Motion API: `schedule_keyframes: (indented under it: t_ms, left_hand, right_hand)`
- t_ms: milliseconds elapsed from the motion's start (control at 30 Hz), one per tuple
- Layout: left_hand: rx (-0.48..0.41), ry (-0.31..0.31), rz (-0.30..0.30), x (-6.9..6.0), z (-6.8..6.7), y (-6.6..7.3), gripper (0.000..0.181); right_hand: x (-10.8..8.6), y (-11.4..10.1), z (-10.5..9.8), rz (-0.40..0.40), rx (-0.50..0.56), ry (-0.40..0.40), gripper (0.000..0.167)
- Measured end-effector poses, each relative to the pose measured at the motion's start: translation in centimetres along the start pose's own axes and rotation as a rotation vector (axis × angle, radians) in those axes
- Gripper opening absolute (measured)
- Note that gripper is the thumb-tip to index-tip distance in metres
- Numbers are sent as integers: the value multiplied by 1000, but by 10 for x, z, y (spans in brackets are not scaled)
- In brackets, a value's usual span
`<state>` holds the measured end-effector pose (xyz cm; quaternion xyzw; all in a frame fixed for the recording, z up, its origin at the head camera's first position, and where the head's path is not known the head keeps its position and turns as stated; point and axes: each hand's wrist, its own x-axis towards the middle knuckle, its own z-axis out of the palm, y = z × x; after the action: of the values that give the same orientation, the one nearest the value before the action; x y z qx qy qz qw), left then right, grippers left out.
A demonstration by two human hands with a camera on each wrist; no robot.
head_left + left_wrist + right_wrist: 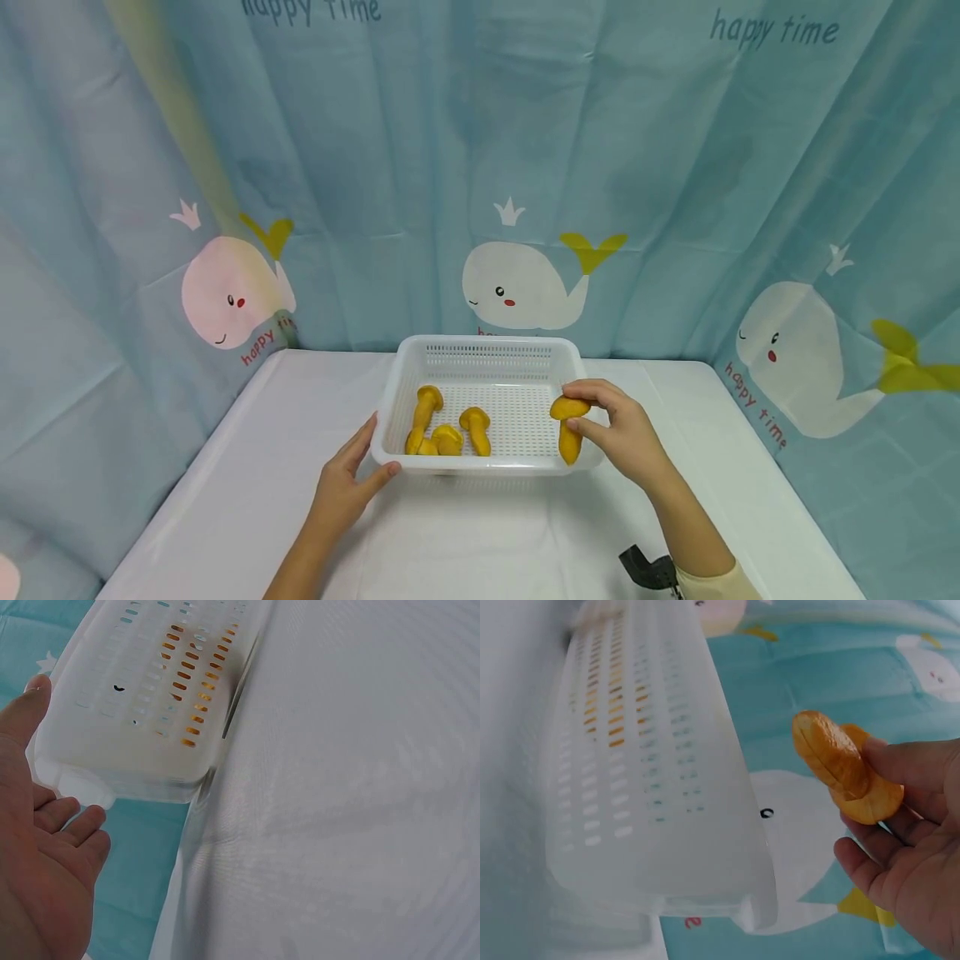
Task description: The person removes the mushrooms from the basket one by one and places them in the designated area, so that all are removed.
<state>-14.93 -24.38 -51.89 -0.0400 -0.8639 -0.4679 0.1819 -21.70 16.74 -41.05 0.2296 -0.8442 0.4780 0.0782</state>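
A white plastic basket [517,462] with slotted walls stands on the table. Inside it, toward the left, lie several yellow mushrooms [476,429]. My left hand [348,479] holds the basket's near left corner, thumb at the front rim and fingers along the left side; the left wrist view shows the lower fingers loosely bent beside the end rim. Over the basket's right end, my right hand [618,425] pinches another yellow mushroom [832,754] between thumb and fingers. In the head view its cap is up and its stem hangs down.
White cloth covers the table [480,542]. Behind and at both sides hangs a blue curtain [375,192] printed with whales. A black strap-like piece [648,571] sits by the right wrist, next to a pale sleeve [716,583].
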Motion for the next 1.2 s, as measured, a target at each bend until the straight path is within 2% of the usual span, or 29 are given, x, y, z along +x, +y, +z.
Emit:
schedule_keyframes:
  t_ms: [333, 533, 967, 1200]
  left_hand:
    - [28, -2, -15, -2, -2, 0, 88]
    - [20, 2, -11, -2, -2, 0, 89]
    - [10, 5, 16, 2, -2, -2, 89]
    - [-5, -1, 19, 2, 0, -2, 88]
  right_hand:
    - [3, 13, -21, 2, -26, 7, 37]
    - [4, 23, -37, 13, -25, 38, 35]
    - [7, 63, -66, 114, -90, 110, 39]
    - [4, 88, -78, 182, -94, 119, 42]
